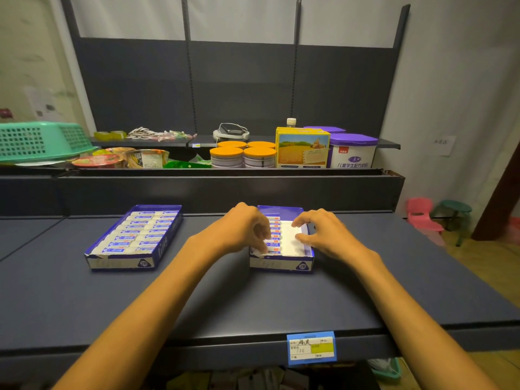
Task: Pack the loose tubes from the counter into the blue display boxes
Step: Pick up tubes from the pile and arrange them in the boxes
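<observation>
So our left hand (247,229) has its fingertips curled down on the tubes (273,235) in the right box (281,261), though a real grip we can't tell; our right hand (318,230) hovers loose over the bare half. The left box (123,261) looks full, no loose tubes left on the counter (225,299). Both fronts read "2B".

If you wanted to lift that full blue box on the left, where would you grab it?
Probably by its two long side walls, coming down from above with a hand on each. The left box lies flat with its top open and tubes packed across it, so the inside offers no grip, and the side walls are clear.
</observation>
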{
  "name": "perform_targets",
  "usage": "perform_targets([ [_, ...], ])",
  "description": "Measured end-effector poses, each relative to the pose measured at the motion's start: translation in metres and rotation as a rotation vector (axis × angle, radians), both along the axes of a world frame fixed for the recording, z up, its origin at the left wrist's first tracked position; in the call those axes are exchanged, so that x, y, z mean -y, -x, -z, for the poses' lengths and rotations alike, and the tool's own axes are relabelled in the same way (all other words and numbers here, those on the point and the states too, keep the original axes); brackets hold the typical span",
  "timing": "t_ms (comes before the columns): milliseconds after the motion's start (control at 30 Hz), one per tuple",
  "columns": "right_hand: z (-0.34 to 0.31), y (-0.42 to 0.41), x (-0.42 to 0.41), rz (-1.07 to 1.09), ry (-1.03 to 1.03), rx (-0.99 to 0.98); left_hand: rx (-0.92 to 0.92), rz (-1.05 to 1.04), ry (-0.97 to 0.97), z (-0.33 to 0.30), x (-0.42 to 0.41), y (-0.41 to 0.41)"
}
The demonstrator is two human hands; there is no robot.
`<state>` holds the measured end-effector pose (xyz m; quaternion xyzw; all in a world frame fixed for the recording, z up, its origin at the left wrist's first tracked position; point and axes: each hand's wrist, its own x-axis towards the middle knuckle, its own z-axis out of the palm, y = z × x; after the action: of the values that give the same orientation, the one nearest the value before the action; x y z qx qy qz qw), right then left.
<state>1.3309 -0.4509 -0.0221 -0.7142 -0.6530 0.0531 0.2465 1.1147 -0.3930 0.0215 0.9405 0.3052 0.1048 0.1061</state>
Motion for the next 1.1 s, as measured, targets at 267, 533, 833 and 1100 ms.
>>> perform_targets([
  [267,-0.017,0.014,0.004,-0.056,-0.128,-0.056,0.197,-0.216,-0.148,-0.004,-0.008,0.043],
  [533,-0.022,0.074,0.010,-0.226,-0.105,0.007,0.030,-0.405,-0.165,0.011,0.016,0.095],
  [833,-0.024,0.165,0.005,-0.400,-0.125,0.156,0.002,-0.582,-0.235,0.019,0.051,0.190],
  [1100,-0.026,0.313,-0.007,-0.562,-0.133,0.171,-0.013,-0.720,-0.264,0.016,0.076,0.336],
])
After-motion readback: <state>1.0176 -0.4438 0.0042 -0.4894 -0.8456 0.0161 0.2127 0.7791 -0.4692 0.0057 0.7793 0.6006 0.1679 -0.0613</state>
